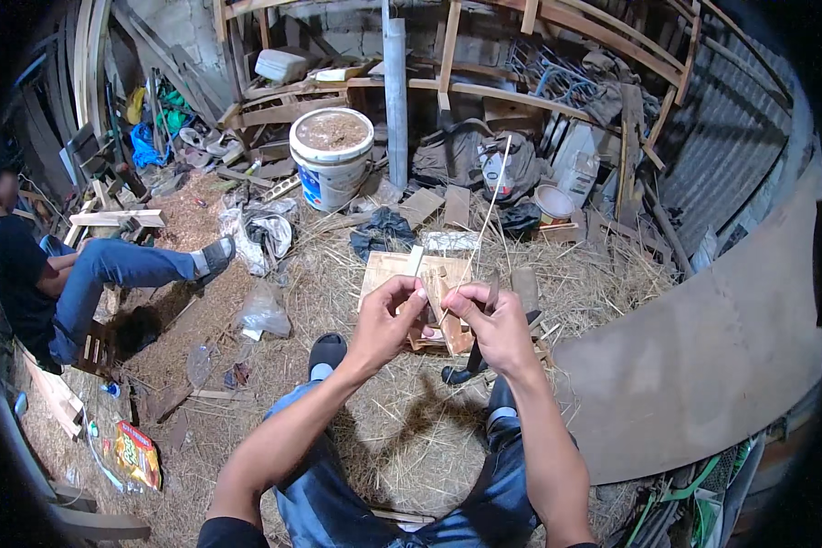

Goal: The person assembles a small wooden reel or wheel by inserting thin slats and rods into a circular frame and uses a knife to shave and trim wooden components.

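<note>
My right hand [500, 331] pinches a long, thin pale strip [492, 205], perhaps straw or split wood, which slants up and away to the right. My left hand [388, 324] is closed with thumb and forefinger together, a short way left of the right fingers; what it grips, if anything, I cannot make out. Both hands are above a low wooden stand [382, 267] with wood pieces on it. A short pale stick [415, 261] shows just beyond my left fingertips. Beside my right wrist lies a black curved tool handle [466, 373], partly hidden.
At the left sits another person [110, 265] in jeans. A white bucket [333, 160] and a grey post [395, 105] stand beyond the wooden stand. A large brown sheet [694, 356] fills the right side. Straw [411, 447] covers the floor; a snack bag [138, 454] lies left.
</note>
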`<state>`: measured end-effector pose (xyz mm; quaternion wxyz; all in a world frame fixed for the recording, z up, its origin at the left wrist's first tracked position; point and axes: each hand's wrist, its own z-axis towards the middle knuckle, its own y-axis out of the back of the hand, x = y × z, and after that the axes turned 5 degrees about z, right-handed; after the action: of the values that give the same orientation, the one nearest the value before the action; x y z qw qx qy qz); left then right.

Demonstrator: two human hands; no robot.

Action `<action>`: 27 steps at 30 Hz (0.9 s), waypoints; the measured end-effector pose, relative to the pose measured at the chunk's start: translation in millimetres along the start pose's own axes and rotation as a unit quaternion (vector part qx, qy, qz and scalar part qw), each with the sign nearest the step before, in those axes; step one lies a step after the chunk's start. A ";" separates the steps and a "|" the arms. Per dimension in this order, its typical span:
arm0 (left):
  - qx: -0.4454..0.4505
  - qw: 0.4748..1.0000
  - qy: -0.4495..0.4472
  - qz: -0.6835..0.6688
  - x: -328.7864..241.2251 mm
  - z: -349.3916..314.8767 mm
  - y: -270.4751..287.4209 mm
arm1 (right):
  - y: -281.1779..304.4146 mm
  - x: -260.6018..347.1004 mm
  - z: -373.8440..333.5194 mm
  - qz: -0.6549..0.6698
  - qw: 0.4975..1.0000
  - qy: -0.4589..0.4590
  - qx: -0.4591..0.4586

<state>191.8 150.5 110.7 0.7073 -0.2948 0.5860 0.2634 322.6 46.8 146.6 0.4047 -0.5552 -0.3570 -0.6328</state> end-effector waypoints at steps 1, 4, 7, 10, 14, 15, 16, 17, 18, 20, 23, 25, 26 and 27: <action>0.000 1.000 0.003 -0.010 -0.3 -0.9 -1.0 | -2.1 7.6 -2.1 -0.002 1.000 0.000 0.001; -0.003 0.999 0.021 -0.044 -0.2 -3.0 -2.6 | -3.4 6.3 -2.8 -0.046 0.997 0.056 0.004; -0.016 0.995 0.053 -0.080 5.6 -4.1 -3.9 | -2.9 -5.5 0.2 -0.092 0.989 0.115 -0.004; -0.036 0.992 0.070 -0.099 13.6 -5.7 -7.7 | -5.1 -2.3 -0.3 -0.059 0.995 0.075 -0.006; -0.053 0.993 0.066 -0.083 11.2 -7.4 -16.6 | -2.4 11.5 -4.4 -0.039 0.999 0.007 -0.002; -0.062 0.996 0.050 -0.051 7.6 -7.9 -18.2 | 1.9 -3.3 -0.6 -0.071 0.995 0.063 -0.010; -0.071 0.997 0.035 -0.019 2.5 -8.2 -19.4 | 2.2 -1.7 -1.2 -0.016 0.999 0.029 -0.017; -0.071 0.994 -0.023 0.077 -1.8 -9.0 -17.8 | 2.3 2.3 -2.2 0.038 0.999 -0.006 -0.024; -0.061 0.997 -0.010 0.044 -3.1 -9.0 -16.5 | 2.9 4.3 -2.6 0.093 0.994 -0.040 -0.031; -0.036 0.999 0.013 -0.019 -5.9 -9.1 -15.3 | 9.6 -2.2 -0.8 0.029 0.999 -0.021 -0.029; -0.043 0.990 0.060 -0.118 -1.7 -11.7 -15.0 | 9.3 -7.6 0.9 -0.035 0.999 0.014 -0.022; -0.054 0.983 0.078 -0.157 2.8 -13.2 -15.6 | 6.8 -8.6 1.1 -0.056 0.998 0.008 -0.025; -0.050 0.986 0.080 -0.141 3.4 -12.7 -16.5 | 5.0 -9.6 1.0 -0.067 0.997 0.002 -0.028; -0.047 0.988 0.081 -0.125 3.3 -12.3 -17.5 | 4.1 -11.0 1.6 -0.072 0.997 0.004 -0.028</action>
<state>196.6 129.6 107.7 0.6705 -0.4186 0.5869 0.1754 327.7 47.8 135.9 0.3435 -0.5366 -0.3771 -0.6722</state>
